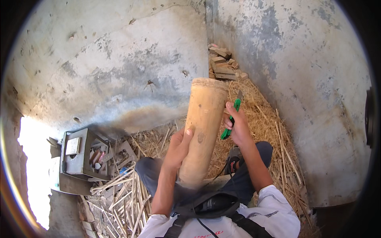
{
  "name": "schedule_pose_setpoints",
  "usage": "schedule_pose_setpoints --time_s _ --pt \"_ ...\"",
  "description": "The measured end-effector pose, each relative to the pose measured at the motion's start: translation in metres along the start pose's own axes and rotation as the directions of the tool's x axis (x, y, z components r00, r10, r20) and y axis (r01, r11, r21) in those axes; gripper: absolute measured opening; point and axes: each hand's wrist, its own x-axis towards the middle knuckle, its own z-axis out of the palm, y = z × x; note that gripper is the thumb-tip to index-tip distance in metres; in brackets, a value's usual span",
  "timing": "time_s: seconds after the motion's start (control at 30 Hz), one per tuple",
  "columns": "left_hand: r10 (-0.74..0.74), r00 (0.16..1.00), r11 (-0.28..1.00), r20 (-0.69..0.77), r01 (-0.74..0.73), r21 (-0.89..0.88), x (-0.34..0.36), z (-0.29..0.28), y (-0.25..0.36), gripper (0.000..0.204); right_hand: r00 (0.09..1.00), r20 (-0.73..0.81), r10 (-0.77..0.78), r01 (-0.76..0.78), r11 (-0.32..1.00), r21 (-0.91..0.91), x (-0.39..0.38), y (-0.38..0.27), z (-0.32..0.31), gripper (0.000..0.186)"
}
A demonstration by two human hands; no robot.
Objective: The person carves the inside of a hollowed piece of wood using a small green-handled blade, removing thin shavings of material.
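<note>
A thick, pale tan bamboo section (204, 119) stands tilted in front of me, its ringed upper end leaning away and its lower end near my lap. My left hand (178, 149) grips it along its left side, thumb across the front. In my right hand (238, 122) is a green utility knife (235, 113), the blade pointing up and away. That hand is close to the bamboo's right side; whether its fingertips touch the bamboo I cannot tell.
Split strips (129, 198) lie heaped at my left. Straw-like shavings (254, 103) cover the floor ahead and right. Bricks (224, 65) are piled in the corner between two stained walls (151, 51). A grey metal box (79, 156) with things inside stands by the bright opening.
</note>
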Motion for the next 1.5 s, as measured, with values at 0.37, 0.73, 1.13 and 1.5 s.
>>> schedule_pose_setpoints --time_s 0.37,0.73,1.13,1.5 --pt "0.192 0.949 0.967 -0.251 -0.139 0.212 -0.015 0.014 0.015 0.064 0.749 0.58 -0.321 0.66 0.441 -0.608 -0.047 -0.006 -0.002 0.027" --pt "0.405 0.909 0.772 -0.096 -0.284 0.568 -0.018 0.013 0.002 0.079 0.672 0.521 -0.525 0.695 0.206 -0.689 -0.037 -0.014 0.009 0.023" --pt "0.476 0.872 0.554 -0.118 -0.192 0.81 -0.033 0.033 0.022 0.059 0.535 0.681 -0.5 0.776 -0.027 -0.63 -0.041 -0.019 0.019 0.026" --pt "0.525 0.848 0.46 -0.07 -0.213 0.862 -0.036 0.032 0.015 0.054 0.516 0.661 -0.546 0.774 -0.034 -0.632 -0.036 -0.021 0.021 0.028"
